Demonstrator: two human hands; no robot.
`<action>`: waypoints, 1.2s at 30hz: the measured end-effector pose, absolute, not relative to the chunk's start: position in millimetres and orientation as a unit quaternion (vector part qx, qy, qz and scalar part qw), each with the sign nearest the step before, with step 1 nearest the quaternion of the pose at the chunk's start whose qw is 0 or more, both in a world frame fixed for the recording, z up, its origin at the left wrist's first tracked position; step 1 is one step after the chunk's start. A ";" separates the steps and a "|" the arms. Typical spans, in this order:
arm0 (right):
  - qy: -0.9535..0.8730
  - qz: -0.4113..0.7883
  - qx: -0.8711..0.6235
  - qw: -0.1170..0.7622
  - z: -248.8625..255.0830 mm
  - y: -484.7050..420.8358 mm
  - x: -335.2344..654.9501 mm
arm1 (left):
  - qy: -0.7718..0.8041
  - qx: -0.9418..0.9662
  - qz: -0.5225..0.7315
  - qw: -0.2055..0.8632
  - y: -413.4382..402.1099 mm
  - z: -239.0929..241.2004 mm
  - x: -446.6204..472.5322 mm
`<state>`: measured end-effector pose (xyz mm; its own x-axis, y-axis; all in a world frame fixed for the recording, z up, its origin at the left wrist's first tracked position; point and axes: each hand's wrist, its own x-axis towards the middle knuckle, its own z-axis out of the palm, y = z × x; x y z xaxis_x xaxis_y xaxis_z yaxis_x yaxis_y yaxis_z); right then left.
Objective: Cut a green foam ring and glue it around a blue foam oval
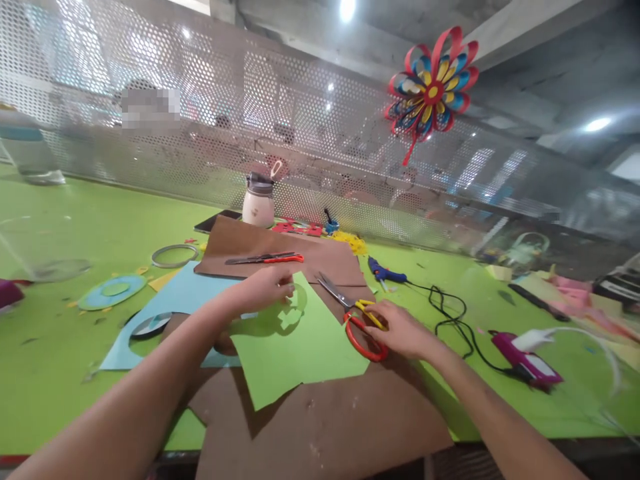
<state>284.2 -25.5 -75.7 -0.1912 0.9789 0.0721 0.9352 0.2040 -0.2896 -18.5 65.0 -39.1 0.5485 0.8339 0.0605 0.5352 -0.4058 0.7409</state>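
Note:
My left hand (pixel 265 288) pinches the top edge of a green paper sheet (pixel 293 350) that lies on brown cardboard (pixel 320 427). Its fingers are closed on the paper near a cut-out notch. My right hand (pixel 403 331) rests on the cardboard and grips the handles of scissors (pixel 350 312), one loop red and one yellow, with the blades open and pointing away to the upper left, beside the sheet's right edge.
A second pair of red-handled scissors (pixel 265 259) lies on the far cardboard. Blue paper (pixel 175 293), paper rings (pixel 113 291), a white bottle (pixel 259 200), a blue glue gun (pixel 385 272) with black cord and a purple glue gun (pixel 525 363) sit on the green table (pixel 60 360). A perforated screen (pixel 200 120) carries a paper flower (pixel 433 83).

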 end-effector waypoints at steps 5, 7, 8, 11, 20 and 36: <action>-0.802 0.045 -0.579 0.139 -65.0 -28.0 255.4 | 0.414 0.842 0.182 0.296 63.8 -38.6 -18.4; -0.829 0.050 -0.538 0.143 -63.6 -25.8 244.4 | 0.411 0.848 0.172 0.287 64.7 -39.4 -19.0; -0.837 0.054 -0.524 0.148 -64.5 -24.1 240.3 | 0.411 0.850 0.169 0.284 65.1 -39.9 -19.3; -0.840 0.068 -0.508 0.180 -71.0 -18.1 235.5 | 0.411 0.851 0.165 0.282 66.3 -41.4 -20.0; -0.801 0.189 -0.499 0.270 -41.1 -63.9 238.8 | 0.400 0.848 0.176 0.300 68.5 -41.4 -22.6; -0.811 0.284 -0.509 0.044 -8.6 -190.5 228.1 | 0.435 0.839 0.141 0.297 60.5 -45.7 -14.5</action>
<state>228.1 -190.5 -8.6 -0.4773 0.8513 -0.2177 0.8009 0.3196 -0.5063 -14.5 60.5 -45.7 0.5826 0.8125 -0.0221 0.6456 -0.4460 0.6199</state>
